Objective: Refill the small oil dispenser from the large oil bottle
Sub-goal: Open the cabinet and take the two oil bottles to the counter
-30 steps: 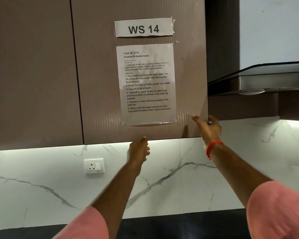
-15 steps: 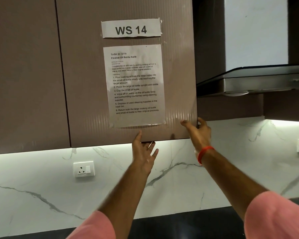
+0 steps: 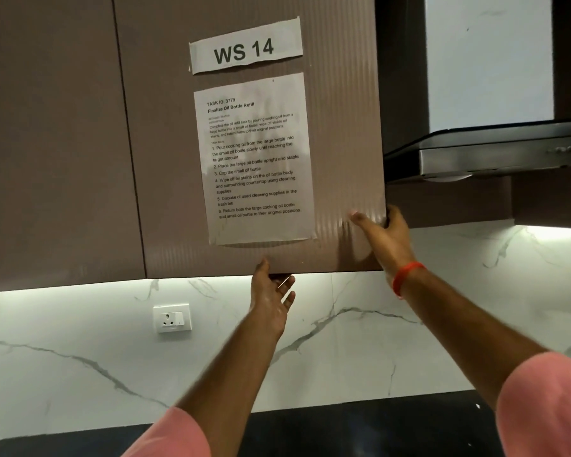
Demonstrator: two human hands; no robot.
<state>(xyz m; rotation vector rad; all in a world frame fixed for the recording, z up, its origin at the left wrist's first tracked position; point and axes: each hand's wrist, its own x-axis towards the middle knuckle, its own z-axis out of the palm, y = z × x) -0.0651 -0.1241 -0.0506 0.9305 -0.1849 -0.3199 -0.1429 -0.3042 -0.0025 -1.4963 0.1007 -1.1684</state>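
Right hand (image 3: pixel 384 240) gripping cabinet door (image 3: pixel 254 252) corner; left hand (image 3: pixel 271 298) seemingly beneath

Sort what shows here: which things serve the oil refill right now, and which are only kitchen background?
In use:
- cabinet door, gripped at its right edge by the right hand and touched at its bottom edge by the left hand
- task instruction sheet taped to it

Background:
- WS 14 label
- range hood
- wall socket
- marble backsplash

No oil bottle is visible.

Bare forearms, pink sleeves

Both arms wear short salmon-pink sleeves (image 3: pixel 548 407); a thin orange-red band (image 3: pixel 406 278) circles the wrist of the right hand (image 3: pixel 384 239).
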